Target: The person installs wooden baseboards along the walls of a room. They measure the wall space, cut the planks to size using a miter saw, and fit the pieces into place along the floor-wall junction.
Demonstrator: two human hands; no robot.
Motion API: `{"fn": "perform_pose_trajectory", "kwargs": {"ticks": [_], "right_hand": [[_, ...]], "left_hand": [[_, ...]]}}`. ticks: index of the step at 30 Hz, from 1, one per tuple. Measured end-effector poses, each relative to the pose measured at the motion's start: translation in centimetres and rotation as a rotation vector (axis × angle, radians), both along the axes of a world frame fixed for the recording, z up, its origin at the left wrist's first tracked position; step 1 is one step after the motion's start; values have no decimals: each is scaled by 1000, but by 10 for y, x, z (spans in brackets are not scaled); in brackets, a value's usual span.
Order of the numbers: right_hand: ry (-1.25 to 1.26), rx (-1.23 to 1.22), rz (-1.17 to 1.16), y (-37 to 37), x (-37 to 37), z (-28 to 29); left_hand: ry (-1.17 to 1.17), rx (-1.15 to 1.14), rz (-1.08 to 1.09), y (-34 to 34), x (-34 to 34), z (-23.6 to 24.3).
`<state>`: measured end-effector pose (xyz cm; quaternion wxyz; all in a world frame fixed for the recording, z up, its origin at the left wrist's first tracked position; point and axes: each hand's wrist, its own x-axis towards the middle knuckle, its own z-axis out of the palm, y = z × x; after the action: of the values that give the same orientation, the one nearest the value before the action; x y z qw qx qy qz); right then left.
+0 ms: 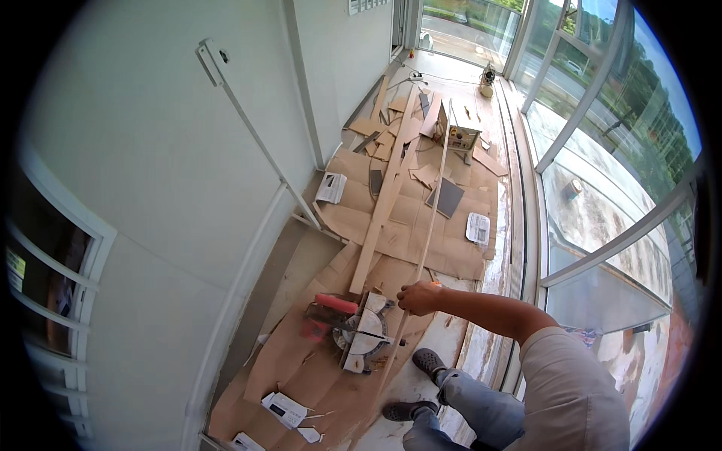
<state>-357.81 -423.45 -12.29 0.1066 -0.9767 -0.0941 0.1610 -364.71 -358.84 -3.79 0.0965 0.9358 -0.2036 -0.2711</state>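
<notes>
My right hand (420, 298) is closed around a long, thin wooden strip (433, 233), which runs from the far work area down past the hand toward the lower edge. A small orange bit (436, 283) shows beside the hand; I cannot make out what it is. Just left of the hand sits a miter saw (365, 332) with a red body and a round pale base, on brown cardboard. A wide wooden plank (385, 195) lies left of the strip, its near end close to the saw. My left hand is not in view.
Brown cardboard (346, 169) covers much of the floor. Dark grey tile-like pieces (446, 198), board offcuts (383, 143) and paper packages (286, 410) lie about. A small table-like machine (460, 135) stands farther off. Glass panels (602, 248) line the right; a white wall (188, 165) the left.
</notes>
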Motion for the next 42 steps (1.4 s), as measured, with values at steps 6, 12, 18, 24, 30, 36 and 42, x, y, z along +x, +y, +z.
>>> {"fn": "perform_pose_trajectory", "kwargs": {"ticks": [6,12,18,24,30,36,42], "right_hand": [[54,41,-198,-78,14,-301],[-30,-37,-236,-94,57,-459],[-246,-81,-241,-117,72,-509],[-247,188,-406,-97,67,-520],[-240,321,-114,2,79,-487],[-322,122,145,12,94,-504],[-909,51,-543,-71,75,-483]], "left_hand": [[-177,-86,-74,-117,38,-328],[-270,-83,-109,-145,70,-519],[-368,-130,-70,-175,82,-590],[-449,-223,-92,-184,87,-605],[-429,-160,-62,-180,76,-602],[-384,-87,24,-184,80,-605],[-405,21,141,-147,86,-609]]}}
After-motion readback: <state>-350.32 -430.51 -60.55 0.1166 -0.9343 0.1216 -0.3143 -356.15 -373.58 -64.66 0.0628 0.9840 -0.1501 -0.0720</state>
